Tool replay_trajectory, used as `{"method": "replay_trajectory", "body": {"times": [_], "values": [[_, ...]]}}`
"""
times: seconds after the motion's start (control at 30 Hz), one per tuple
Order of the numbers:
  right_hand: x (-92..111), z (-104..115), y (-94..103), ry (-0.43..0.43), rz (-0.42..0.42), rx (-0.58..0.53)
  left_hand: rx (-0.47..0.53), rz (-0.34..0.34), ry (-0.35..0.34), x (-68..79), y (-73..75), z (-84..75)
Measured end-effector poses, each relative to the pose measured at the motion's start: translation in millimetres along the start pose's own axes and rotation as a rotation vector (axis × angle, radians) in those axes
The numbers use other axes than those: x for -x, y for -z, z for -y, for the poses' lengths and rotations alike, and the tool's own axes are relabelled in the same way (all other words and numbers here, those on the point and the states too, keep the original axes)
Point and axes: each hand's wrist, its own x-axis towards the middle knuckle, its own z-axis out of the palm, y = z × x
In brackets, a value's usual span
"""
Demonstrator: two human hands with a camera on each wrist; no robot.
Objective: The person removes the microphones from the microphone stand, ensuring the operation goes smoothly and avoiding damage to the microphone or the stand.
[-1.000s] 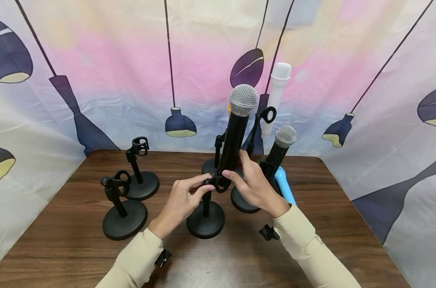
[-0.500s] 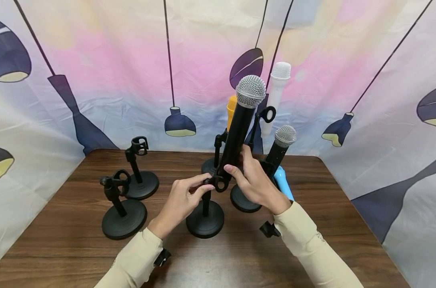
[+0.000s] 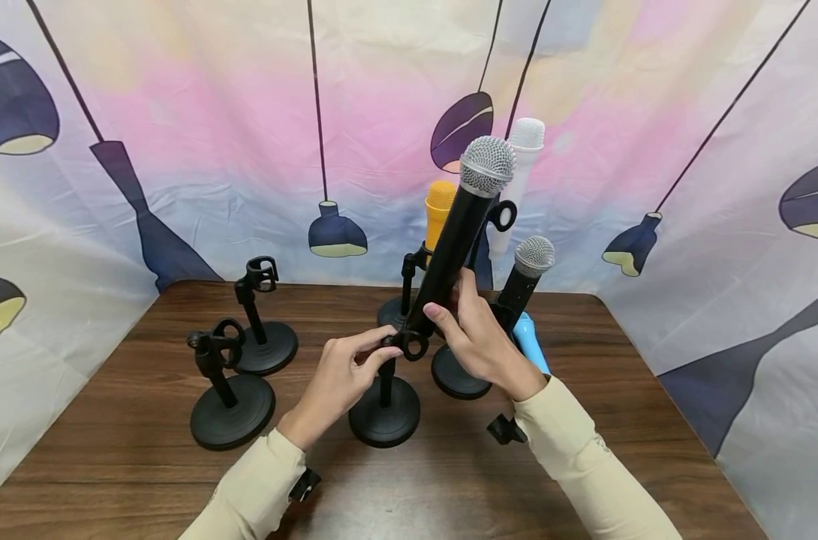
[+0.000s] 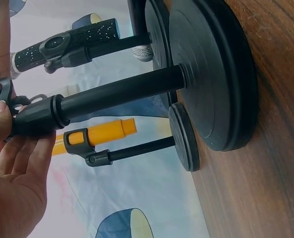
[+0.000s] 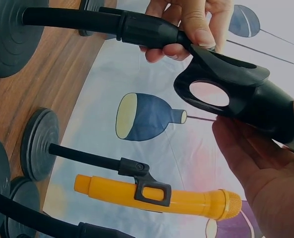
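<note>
A black microphone with a silver mesh head (image 3: 488,161) leans up and to the right in the head view. My right hand (image 3: 479,337) grips its lower body. Its lower end meets the black clip (image 5: 251,91) of a desk microphone stand (image 3: 385,420), whose round base sits on the table. Thumb and fingers of my left hand (image 3: 341,379) pinch the top of that stand, just below the clip. In the left wrist view, fingers of the left hand (image 4: 23,168) lie round the collar at the top of the pole (image 4: 122,91).
Two stands with bare clips, one nearer (image 3: 230,416) and one farther (image 3: 267,352), are at the left. Behind the hands stand an orange microphone (image 3: 439,214), a white one (image 3: 527,139) and another black one (image 3: 519,289). A blue one (image 3: 530,345) is at the right.
The black microphone's head has swung up and to the right, so it leans more and uncovers the orange microphone. My right hand has shifted slightly upward; the left stays at the stand.
</note>
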Motion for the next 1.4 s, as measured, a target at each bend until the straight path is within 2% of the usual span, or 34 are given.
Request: {"method": "replay_trajectory", "body": {"times": [0.23,0.37,0.63,0.97,1.17,1.4], "values": [[0,0,0.3,0.018,-0.017,-0.03,-0.041,-0.006,-0.016,1.5,-0.1,-2.8],[1,1,0.3,0.024,-0.033,-0.035,-0.103,-0.008,-0.034,2.7,-0.5,-5.5],[0,6,5.4,0.038,-0.071,-0.055,-0.226,-0.028,-0.027,5.8,-3.5,-15.6],[1,5,10.3,0.04,-0.075,-0.046,-0.375,-0.126,-0.004,10.7,-12.9,-20.4],[6,4,13.6,0.009,-0.069,-0.02,-0.416,-0.14,-0.007,10.7,-15.1,-20.3],[14,8,20.4,-0.075,-0.065,-0.037,-0.48,-0.146,-0.007,6.8,-11.0,-16.5]]}}
